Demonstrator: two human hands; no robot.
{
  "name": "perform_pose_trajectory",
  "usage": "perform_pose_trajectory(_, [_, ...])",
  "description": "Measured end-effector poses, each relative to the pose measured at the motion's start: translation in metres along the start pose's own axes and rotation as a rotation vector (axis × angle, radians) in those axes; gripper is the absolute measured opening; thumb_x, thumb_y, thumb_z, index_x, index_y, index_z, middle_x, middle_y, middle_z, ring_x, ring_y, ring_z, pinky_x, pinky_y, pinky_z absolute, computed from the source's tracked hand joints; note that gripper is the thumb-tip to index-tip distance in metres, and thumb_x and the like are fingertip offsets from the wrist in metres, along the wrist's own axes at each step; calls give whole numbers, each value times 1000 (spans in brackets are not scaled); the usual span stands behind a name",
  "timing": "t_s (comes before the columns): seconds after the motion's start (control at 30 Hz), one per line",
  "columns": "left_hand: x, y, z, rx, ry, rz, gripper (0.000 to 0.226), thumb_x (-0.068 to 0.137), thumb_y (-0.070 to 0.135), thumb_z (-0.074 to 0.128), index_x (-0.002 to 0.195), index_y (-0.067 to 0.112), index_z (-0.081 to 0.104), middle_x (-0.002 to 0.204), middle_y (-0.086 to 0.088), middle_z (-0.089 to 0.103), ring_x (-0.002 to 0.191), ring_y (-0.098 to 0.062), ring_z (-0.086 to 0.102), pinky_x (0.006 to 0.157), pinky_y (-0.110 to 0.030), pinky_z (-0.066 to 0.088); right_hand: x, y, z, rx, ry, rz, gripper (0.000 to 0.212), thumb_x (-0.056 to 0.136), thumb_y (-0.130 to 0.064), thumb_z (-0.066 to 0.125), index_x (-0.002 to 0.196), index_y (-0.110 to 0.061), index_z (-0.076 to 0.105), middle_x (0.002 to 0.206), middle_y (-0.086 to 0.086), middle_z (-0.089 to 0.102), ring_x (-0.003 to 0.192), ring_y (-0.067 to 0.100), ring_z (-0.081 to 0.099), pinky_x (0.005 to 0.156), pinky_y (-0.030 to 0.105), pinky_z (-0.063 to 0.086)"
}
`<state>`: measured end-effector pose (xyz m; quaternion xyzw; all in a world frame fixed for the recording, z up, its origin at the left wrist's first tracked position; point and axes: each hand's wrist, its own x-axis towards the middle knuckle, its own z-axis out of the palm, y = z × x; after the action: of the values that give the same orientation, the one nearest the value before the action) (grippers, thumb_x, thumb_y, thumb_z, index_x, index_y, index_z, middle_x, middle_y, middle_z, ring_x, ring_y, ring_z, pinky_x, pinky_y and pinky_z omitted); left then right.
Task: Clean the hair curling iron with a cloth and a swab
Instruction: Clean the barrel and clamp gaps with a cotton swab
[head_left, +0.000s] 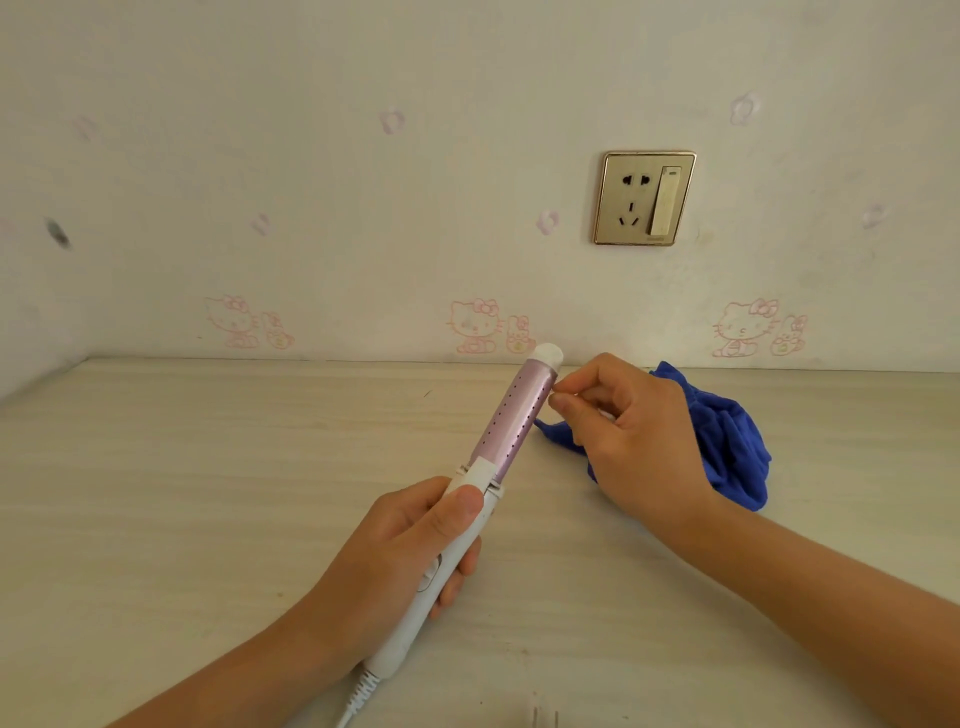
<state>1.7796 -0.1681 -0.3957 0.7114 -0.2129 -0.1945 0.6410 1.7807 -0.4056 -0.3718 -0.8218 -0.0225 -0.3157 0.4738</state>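
Pale table (208, 467), cartoon wallpaper (311, 182): left hand (395, 551) grips the curling iron (511, 421) by its handle, barrel tilted away; right hand (639, 441) pinches a white swab (561, 388) against the barrel, blue cloth (737, 447) bunched just behind those fingers.

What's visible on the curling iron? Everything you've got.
The curling iron has a glossy lilac barrel, metal by its look, with rows of small dark holes, a white end cap, a white collar and a white plastic-looking handle. Its white cord leaves the frame's bottom edge. It slants, tip pointing away and rightward, over the table. The left hand grips the handle, thumb by the collar. The right hand pinches a small pale swab at the barrel's edge near the cap.
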Motion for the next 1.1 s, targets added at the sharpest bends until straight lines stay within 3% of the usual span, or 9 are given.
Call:
perform_pose_trajectory(0.1, [-2,-1,1,-9,-1,57,65,83,70,61,105,9,66,75,-5,64,58,-18,54,51,-26,45,-13,-6,9,131,-41,21,21,92,-12,75,77,-25,69,59,3,68,55,35,57,51,46,48])
perform_pose_trajectory(0.27, [-2,1,1,-1,23,141,42,86,59,65,101,19,69,72,-3,61,56,-17,51,50,-26,44,-34,-13,20,41,-236,-55,29,90,-20,76,75,-41,62,58,-25,63,50,3,58,53,9,40])
perform_pose_trajectory(0.3, [-2,1,1,-1,20,148,40,86,58,66,99,20,69,71,-3,61,56,-17,51,50,-25,44,-28,-13,16,29,-198,-55,32,90,-17,78,75,-42,63,59,-25,64,51,4,58,53,9,40])
perform_pose_trajectory(0.4, [-3,2,2,7,11,147,36,85,58,67,96,23,70,70,-2,61,55,-16,51,50,-25,44,-6,-10,4,71,-42,-14,26,91,-13,77,75,-30,67,59,-5,68,52,30,55,48,39,43])
perform_pose_trajectory(0.47, [-3,2,3,13,13,145,37,85,59,67,96,24,71,70,-2,61,54,-15,51,49,-25,44,-4,-10,4,111,-1,3,19,93,-14,76,79,-25,69,59,6,67,55,40,53,47,46,43])
perform_pose_trajectory(0.57, [-3,1,1,-2,24,136,45,84,62,68,100,20,70,70,-3,61,54,-17,51,49,-25,44,-22,-10,13,66,-94,-42,13,92,-15,75,82,-20,70,54,4,62,47,32,48,44,41,38])
perform_pose_trajectory(0.7, [-3,0,1,-16,32,126,48,83,63,68,103,19,71,71,-5,62,54,-17,52,50,-24,45,-32,-9,15,-7,-195,-99,10,93,-13,75,84,-15,71,50,-8,53,44,10,43,50,16,34])
perform_pose_trajectory(0.97, [-3,0,0,1,51,90,54,85,60,65,104,10,68,70,-7,61,53,-19,51,49,-28,43,-44,-8,19,-11,-289,-106,6,95,-12,72,89,-12,72,51,-11,53,46,10,44,52,16,35])
perform_pose_trajectory(1.1, [-2,1,1,-4,3,66,52,86,60,64,106,11,69,70,-5,60,54,-18,50,50,-26,42,-24,-6,7,36,-170,-61,10,94,-10,72,85,-13,71,52,0,54,44,7,39,49,18,33])
